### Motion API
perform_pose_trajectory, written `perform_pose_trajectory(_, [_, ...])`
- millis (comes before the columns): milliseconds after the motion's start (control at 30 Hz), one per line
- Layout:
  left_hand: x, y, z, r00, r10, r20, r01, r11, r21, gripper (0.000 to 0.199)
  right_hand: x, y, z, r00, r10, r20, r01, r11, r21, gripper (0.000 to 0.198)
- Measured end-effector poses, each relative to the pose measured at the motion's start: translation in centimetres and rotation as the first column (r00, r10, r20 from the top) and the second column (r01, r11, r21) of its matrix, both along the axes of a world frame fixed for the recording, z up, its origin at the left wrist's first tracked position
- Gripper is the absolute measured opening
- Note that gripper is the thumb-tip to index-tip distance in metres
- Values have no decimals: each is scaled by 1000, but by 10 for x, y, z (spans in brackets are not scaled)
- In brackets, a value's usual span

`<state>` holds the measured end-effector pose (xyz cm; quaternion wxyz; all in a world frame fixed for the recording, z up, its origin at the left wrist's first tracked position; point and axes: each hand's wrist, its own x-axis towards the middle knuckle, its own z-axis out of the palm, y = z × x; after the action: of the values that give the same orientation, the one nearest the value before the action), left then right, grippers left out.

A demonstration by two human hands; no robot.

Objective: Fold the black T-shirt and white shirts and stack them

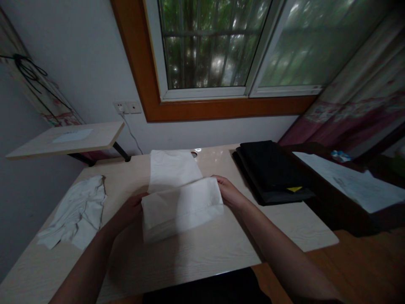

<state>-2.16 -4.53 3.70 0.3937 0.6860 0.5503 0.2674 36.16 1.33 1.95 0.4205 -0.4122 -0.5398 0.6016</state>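
A white cloth [177, 190] lies on the light wooden table [202, 249], its near end lifted and doubled over toward the far end. My left hand [131, 207] grips the left edge of the raised fold. My right hand [229, 192] holds the right edge of the same fold. Both forearms reach in from the bottom of the view.
A crumpled white garment [77, 211] lies at the table's left. A stack of folded black clothes [272, 171] sits at the right, beside a dark surface with a white sheet [348, 179]. A small side table [66, 139] stands at the back left, under a wall socket [128, 107].
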Motion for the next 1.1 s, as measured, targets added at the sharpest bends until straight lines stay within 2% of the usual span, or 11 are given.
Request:
perform_pose_trajectory(100, [-1,19,-7,991,76,-113,-61,990,129,35,-4,16,-10,995,-61,73,55,995,81,23])
perform_pose_trajectory(200, [-2,32,-18,976,127,-176,-91,976,199,34,-4,25,-17,967,-60,249,13,982,188,28])
perform_pose_trajectory(367, [-1,38,-34,975,178,-135,-128,940,316,32,3,28,-21,854,-121,506,-77,932,353,30])
perform_pose_trajectory(533, [-4,39,-42,969,159,-188,-60,894,444,30,10,25,-21,814,-112,570,-127,923,363,30])
perform_pose_trajectory(700, [-6,38,-43,965,135,-225,-27,904,427,26,14,19,-15,822,-9,570,-175,948,267,31])
perform_pose_trajectory(767, [-7,35,-41,971,107,-214,-10,912,410,24,17,15,-12,837,91,539,-231,953,198,31])
perform_pose_trajectory(833, [-9,30,-38,978,42,-205,39,926,377,21,20,11,-8,835,241,495,-318,945,75,31])
perform_pose_trajectory(900, [-11,26,-35,980,-46,-196,110,936,333,19,23,7,-4,806,404,432,-411,908,-83,29])
perform_pose_trajectory(967, [-12,22,-34,974,-114,-197,171,938,303,17,26,3,-1,766,530,363,-483,848,-219,26])
perform_pose_trajectory(1033, [-11,19,-34,966,-127,-227,196,930,312,15,28,0,1,740,594,314,-519,802,-296,21])
perform_pose_trajectory(1100, [-8,17,-34,958,-103,-268,199,911,360,15,30,-3,1,743,606,285,-524,791,-316,24])
